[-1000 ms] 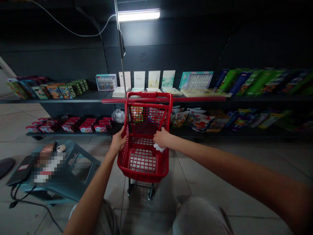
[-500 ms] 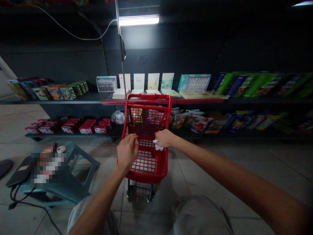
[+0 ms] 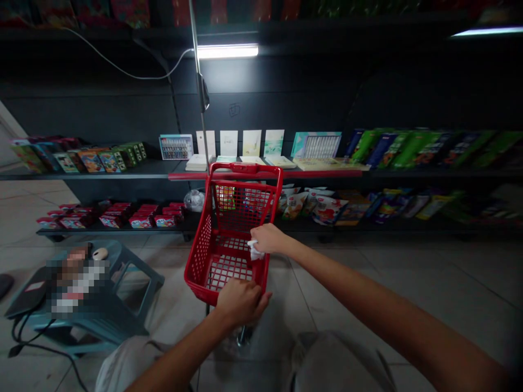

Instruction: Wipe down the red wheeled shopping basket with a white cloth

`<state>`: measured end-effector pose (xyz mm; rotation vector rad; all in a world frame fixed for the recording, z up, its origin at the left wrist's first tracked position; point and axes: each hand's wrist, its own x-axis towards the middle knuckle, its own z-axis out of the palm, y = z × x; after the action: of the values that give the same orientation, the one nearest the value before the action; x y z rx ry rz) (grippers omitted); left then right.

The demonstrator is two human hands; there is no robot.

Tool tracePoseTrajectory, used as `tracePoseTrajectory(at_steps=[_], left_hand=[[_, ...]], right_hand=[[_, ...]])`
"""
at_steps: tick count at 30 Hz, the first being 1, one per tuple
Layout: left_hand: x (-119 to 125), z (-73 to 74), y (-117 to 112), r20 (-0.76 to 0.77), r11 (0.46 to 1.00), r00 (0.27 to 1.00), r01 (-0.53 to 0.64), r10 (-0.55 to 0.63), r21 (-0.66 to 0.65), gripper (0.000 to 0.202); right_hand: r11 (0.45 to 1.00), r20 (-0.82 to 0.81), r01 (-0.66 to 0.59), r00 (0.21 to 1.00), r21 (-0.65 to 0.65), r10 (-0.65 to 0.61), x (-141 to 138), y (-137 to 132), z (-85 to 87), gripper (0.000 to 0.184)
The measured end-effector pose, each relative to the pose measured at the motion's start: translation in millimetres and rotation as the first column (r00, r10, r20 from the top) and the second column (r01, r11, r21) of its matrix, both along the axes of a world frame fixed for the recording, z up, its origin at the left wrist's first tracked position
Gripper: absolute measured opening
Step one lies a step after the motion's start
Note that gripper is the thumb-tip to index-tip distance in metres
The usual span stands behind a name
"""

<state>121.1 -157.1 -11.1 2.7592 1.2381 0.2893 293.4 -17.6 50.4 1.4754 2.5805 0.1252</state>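
A small red shopping cart (image 3: 199, 256) with a grid basket stands in front of me, its handle toward the shelves. My left hand (image 3: 240, 300) is closed over the basket's near rim, around its right corner; its fingertips are partly hidden. At the basket's right side, my right hand (image 3: 269, 238) is closed on a crumpled white tissue (image 3: 256, 251), which hangs just inside the right wall. Whether that hand also grips the rim is hard to tell.
Behind the cart, a dark shelf (image 3: 151, 167) bears books, boxed sets and green and blue packets. Snack bags (image 3: 329, 209) and red boxes (image 3: 116, 214) fill the lower one. A blue-grey stool (image 3: 122, 256) with cables stands left. A metal pole (image 3: 203, 122) rises beside the cart handle.
My left hand has moved from the basket's left side to its near right corner. The cart's near end has swung left. My right hand, still with the tissue, has shifted slightly left.
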Motion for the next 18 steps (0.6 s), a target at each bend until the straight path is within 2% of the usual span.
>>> tracePoseTrajectory(at_steps=[4, 9, 13, 15, 18], left_hand=[[-29.0, -8.2, -5.0, -0.023, 0.996, 0.999, 0.028, -0.027, 0.08, 0.05], [-68.7, -17.4, 0.0, -0.028, 0.978, 0.996, 0.089, -0.085, 0.189, 0.029], [-93.3, -21.4, 8.9, -0.002, 0.957, 0.997, 0.076, -0.079, 0.278, 0.029], [-101.9, -24.0, 14.2, 0.02, 0.947, 0.998, 0.058, -0.067, 0.315, 0.028], [-109.7, -26.8, 23.9, 0.046, 0.94, 0.998, 0.032, -0.051, 0.339, 0.025]], right_hand=[[0.998, 0.001, -0.029, 1.0, -0.051, 0.029, -14.1, -7.3, -2.1, 0.034], [0.992, -0.03, -0.105, 0.994, -0.069, 0.103, -25.2, -19.6, -3.0, 0.04], [0.986, -0.083, -0.162, 0.984, -0.047, 0.158, -28.4, -27.1, -0.5, 0.055], [0.987, -0.085, -0.152, 0.985, -0.043, 0.148, -28.6, -24.3, 1.0, 0.062], [0.989, -0.082, -0.145, 0.986, -0.007, 0.144, -17.2, -9.5, 3.3, 0.056]])
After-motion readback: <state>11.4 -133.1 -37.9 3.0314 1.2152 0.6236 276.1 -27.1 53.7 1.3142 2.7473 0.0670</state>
